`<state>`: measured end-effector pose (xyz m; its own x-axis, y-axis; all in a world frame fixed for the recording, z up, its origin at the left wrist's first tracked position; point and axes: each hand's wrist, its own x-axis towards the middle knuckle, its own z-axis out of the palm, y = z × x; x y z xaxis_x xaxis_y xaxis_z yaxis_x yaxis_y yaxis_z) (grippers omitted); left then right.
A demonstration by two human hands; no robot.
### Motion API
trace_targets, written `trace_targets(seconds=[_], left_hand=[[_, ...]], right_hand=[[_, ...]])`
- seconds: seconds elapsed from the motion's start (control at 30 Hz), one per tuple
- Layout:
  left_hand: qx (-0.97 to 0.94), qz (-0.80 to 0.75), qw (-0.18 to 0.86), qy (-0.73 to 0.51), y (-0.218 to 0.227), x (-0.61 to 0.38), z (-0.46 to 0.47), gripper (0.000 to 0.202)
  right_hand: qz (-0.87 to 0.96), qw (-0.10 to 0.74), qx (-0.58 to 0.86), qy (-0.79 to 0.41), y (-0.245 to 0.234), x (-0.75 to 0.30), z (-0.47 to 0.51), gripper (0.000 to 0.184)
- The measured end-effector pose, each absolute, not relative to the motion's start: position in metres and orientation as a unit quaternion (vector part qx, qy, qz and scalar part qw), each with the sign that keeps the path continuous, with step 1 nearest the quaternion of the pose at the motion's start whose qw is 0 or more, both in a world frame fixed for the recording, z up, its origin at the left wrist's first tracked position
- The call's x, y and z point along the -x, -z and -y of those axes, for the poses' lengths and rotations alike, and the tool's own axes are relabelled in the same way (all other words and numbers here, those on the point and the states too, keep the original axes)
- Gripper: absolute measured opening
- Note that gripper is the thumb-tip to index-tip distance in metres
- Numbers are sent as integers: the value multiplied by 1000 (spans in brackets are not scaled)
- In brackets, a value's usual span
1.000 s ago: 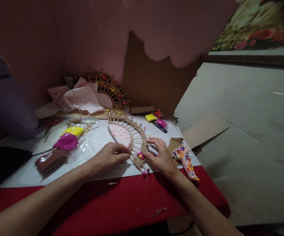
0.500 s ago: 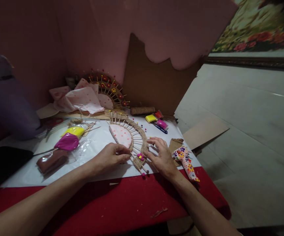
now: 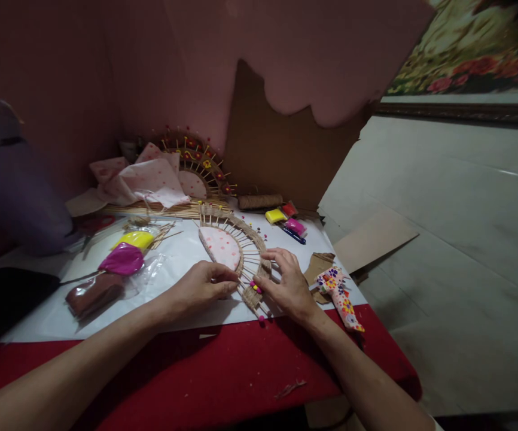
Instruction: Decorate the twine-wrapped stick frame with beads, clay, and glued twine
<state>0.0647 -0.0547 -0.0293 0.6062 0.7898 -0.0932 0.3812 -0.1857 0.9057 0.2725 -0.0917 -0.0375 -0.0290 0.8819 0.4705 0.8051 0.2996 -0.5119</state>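
Note:
A half-round craft of thin sticks (image 3: 250,256) lies on white paper, with a woven jute band (image 3: 245,230) along its outer arc. Its centre is a half-disc (image 3: 220,246) in white cloth with pink dots. On the band's near end sits a small pink and yellow clay flower (image 3: 255,287), partly behind my right thumb. My left hand (image 3: 200,290) pinches at the inner edge near the lower sticks. With thumb and fingertips, my right hand (image 3: 291,287) grips the band from the right, beside the flower. Small coloured balls tip the outer sticks.
Bagged clay, yellow, magenta (image 3: 122,258) and brown, lies left. Behind stand a similar finished-looking craft (image 3: 196,158), dotted cloth (image 3: 146,179), a twine roll (image 3: 259,202) and cut cardboard (image 3: 286,143). Small clay packs (image 3: 276,216) lie behind right; a flower-patterned tool (image 3: 340,296) rests right, near the red table edge (image 3: 389,347).
My right hand has shifted slightly left, its fingertips now on the jute band and its thumb over part of the flower. My left hand stays nearly in place.

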Motion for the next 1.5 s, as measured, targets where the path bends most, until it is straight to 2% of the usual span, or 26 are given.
trace_targets(seconds=[0.27, 0.53, 0.63, 0.8, 1.0, 1.1, 1.2, 1.33, 1.5], left_hand=[[-737, -397, 507, -208, 30, -66, 53, 33], [-655, -391, 590, -264, 32, -63, 53, 35], [-625, -400, 605, -287, 29, -63, 52, 38], [-594, -427, 615, -294, 22, -63, 55, 37], [-563, -391, 652, -325, 25, -64, 56, 33], [-566, -367, 666, -318, 25, -64, 58, 34], [-576, -360, 673, -292, 23, -64, 61, 39], [-603, -334, 661, -296, 24, -62, 59, 44], [-651, -336, 633, -250, 26, -58, 53, 51]], right_hand=[[716, 391, 577, -41, 39, -274, 92, 30], [666, 496, 557, -5, 34, -275, 95, 12], [665, 508, 547, 17, 34, -274, 97, 16], [684, 488, 541, 37, 36, -271, 97, 18], [690, 491, 529, 53, 36, -270, 98, 22], [699, 498, 513, 28, 26, -266, 102, 16], [743, 464, 482, -8, 10, -255, 108, 7], [802, 398, 446, -10, 0, -237, 109, 10], [810, 397, 431, 2, 14, -227, 101, 11]])
